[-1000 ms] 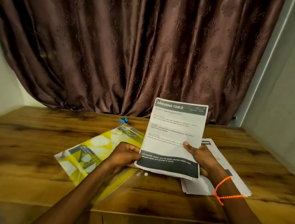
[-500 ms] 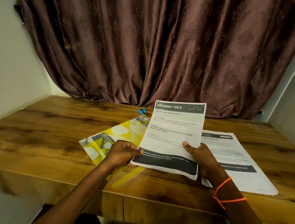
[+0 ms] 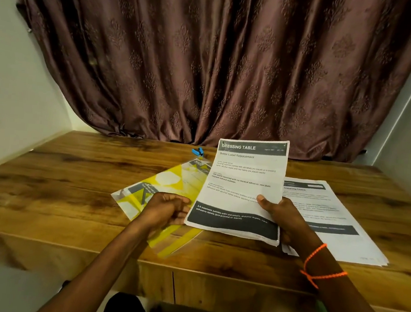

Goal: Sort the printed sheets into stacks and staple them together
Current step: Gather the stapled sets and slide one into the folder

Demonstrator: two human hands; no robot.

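You hold a printed sheet (image 3: 243, 184) tilted up above the near middle of the table (image 3: 55, 187). Your right hand (image 3: 281, 217) pinches its lower right edge, thumb on the printed face and fingers hidden behind. Your left hand (image 3: 167, 209) sits at the sheet's lower left edge with its fingers curled in; whether they actually nip the paper you cannot tell from here. The sheet is white, with a dark band across the top reading "DRESSING TABLE", the line "Bottle Label Replacement" under it, a few short blocks of small text, and a second dark band with white lettering along the bottom. Its lower edge looks thick, as if more than one leaf were held together.

To the right, flat on the table, lies a stack (image 3: 331, 216) of similar white sheets, partly covered by the held sheet and your right wrist. To the left, under your left hand, lies a clear folder (image 3: 162, 184) with a yellow and white pattern. A small blue object (image 3: 198, 151) sits on the table beyond the folder, near the curtain (image 3: 220, 65). An orange cord (image 3: 318, 270) circles your right wrist.
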